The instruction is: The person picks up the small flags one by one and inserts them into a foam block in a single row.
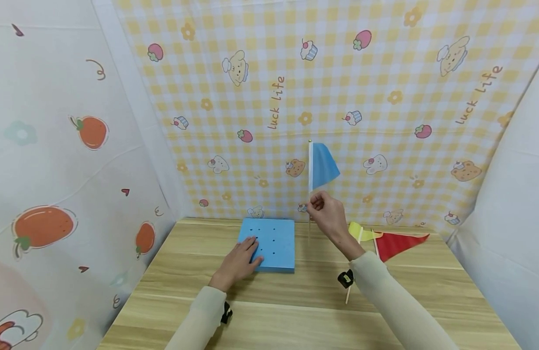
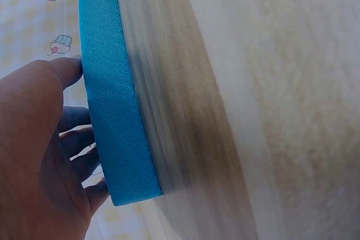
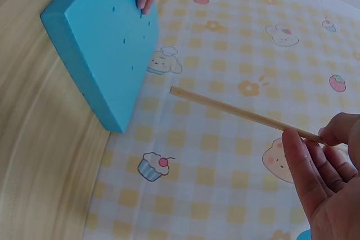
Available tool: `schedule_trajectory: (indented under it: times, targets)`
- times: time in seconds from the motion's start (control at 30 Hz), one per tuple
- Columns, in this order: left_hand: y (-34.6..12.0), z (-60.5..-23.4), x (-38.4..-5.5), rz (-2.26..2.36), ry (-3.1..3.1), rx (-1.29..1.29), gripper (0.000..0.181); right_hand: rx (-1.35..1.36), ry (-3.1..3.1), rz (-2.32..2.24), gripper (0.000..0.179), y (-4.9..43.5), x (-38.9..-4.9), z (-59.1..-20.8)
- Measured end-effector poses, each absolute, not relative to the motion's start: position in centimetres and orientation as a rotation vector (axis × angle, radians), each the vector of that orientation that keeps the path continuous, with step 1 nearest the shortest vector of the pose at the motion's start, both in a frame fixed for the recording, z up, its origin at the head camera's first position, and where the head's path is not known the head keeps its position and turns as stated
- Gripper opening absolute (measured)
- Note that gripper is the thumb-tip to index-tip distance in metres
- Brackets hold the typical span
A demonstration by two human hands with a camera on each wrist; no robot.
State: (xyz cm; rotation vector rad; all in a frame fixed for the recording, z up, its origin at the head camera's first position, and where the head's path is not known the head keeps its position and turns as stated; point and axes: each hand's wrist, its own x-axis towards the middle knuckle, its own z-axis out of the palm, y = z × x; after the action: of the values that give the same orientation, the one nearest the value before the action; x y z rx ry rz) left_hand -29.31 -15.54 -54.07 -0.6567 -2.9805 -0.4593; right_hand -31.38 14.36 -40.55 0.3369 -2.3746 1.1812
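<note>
A blue flag (image 1: pixel 324 166) on a thin wooden stick stands upright in the air, pinched below the cloth by my right hand (image 1: pixel 328 212). In the right wrist view, the bare lower end of the stick (image 3: pixel 225 107) points toward a blue foam block (image 3: pixel 107 49) and is apart from it. That block (image 1: pixel 275 233), dotted with several small holes on top, lies flat on the table. My left hand (image 1: pixel 238 260) rests on its left side with fingers spread over the top. Seen from the left wrist, the hand (image 2: pixel 39 139) touches the block's upper face.
To the right on the wooden table (image 1: pixel 313 316) lie a red triangular flag (image 1: pixel 398 244) and a yellow flag (image 1: pixel 361 233), partly hidden by the right forearm. A checked cloth (image 1: pixel 269 97) hangs behind the table, and a white patterned cloth (image 1: pixel 77 170) hangs at the left.
</note>
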Motion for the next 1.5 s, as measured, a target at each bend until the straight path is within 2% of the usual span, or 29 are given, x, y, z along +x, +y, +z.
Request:
schedule_trajectory:
  times: [1.5]
  targets:
    - [-15.4, -53.6, -29.2, -0.473, -2.998, -0.660, 0.061, 0.464, -2.352, 1.118, 0.006, 11.8, -32.8, -41.1]
